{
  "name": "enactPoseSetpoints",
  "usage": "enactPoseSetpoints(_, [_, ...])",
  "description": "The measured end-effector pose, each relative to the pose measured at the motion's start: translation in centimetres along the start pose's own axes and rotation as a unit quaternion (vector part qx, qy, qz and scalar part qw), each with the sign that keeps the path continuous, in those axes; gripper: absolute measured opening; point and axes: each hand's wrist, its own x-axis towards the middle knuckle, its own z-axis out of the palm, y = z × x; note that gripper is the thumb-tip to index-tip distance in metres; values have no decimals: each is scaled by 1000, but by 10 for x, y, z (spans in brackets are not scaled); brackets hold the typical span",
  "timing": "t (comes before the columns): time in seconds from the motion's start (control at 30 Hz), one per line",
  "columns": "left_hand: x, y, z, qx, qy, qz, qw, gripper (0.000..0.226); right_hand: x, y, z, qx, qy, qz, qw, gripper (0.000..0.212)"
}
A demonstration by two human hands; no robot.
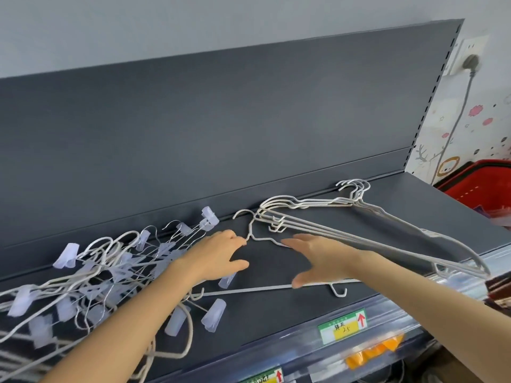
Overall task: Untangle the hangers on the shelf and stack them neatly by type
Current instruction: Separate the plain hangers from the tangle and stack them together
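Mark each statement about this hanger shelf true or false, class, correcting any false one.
1. The neat stack of plain white wire hangers lies on the dark grey shelf's right part. True.
2. The tangled heap of white clip hangers lies right of both hands. False: the heap lies to their left.
3. The left hand touches the single white wire hanger at its neck. True.
4. The right hand is a clenched fist. False: the right hand's fingers are spread.
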Motion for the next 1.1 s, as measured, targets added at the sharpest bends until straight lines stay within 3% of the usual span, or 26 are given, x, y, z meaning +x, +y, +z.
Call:
enactPoseSetpoints(0.13, [-23,-16,7,-10,-19,-29,999,52,7,-17,15,-38,-35,23,998,104])
enactPoseSetpoints(0.53, [-40,-29,12,45,35,12,998,9,6,-30,22,-14,36,20,999,103])
enactPoseSetpoints(0.8, [-48,-37,-4,43,60,6,997,8,-2,-35,13,27,70,6,997,90])
enactPoseSetpoints(0.9, [-48,-30,2,22,27,6,999,20,-4,-36,12,25,72,4,997,90])
enactPoseSetpoints(1.1, [-41,-23,14,-11,49,-16,999,24,-3,-35,17,27,79,0,996,90])
